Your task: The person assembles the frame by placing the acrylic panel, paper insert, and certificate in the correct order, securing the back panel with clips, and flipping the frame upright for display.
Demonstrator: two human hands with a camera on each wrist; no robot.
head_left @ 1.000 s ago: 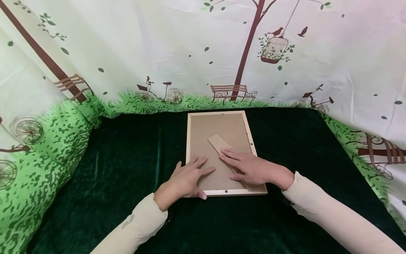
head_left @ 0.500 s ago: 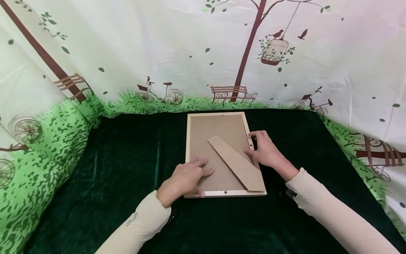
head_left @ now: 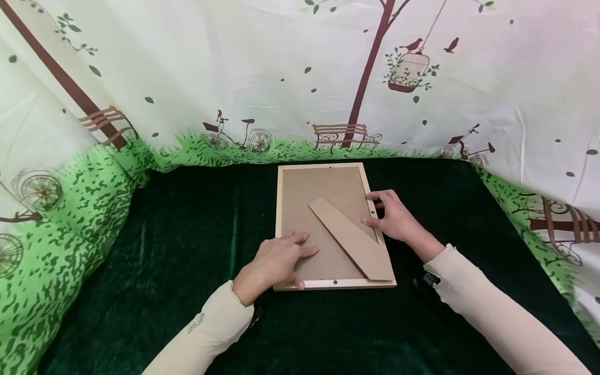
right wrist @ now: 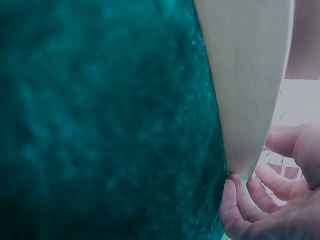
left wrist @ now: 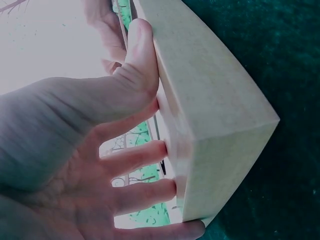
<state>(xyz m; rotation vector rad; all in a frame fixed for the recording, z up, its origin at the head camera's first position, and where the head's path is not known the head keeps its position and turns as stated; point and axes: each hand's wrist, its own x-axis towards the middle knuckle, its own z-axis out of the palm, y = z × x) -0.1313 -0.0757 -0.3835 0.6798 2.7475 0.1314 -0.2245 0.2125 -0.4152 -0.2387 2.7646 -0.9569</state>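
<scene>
In the head view a wooden picture frame [head_left: 279, 208] lies face down, its brown backboard [head_left: 319, 182] up. An easel leg [head_left: 350, 239] slants across the board to the lower right corner. My left hand [head_left: 274, 263] rests with spread fingers on the lower left of the frame. In the left wrist view its thumb [left wrist: 141, 50] lies against the frame's edge, and the fingers are fairly straight. My right hand [head_left: 397, 217] grips the frame's right side; in the right wrist view its fingers [right wrist: 235, 212] curl against the outer edge. The frame's front is hidden.
Dark green velvet cloth [head_left: 187, 234] covers the surface under the frame. A pale printed curtain [head_left: 234, 62] with trees, benches and bicycles hangs behind and along both sides. Small dark fasteners [head_left: 335, 282] sit on the frame's border.
My right hand has left the easel leg, where it lay flat, and moved right to hold the frame's right side. The left hand and the frame have hardly moved.
</scene>
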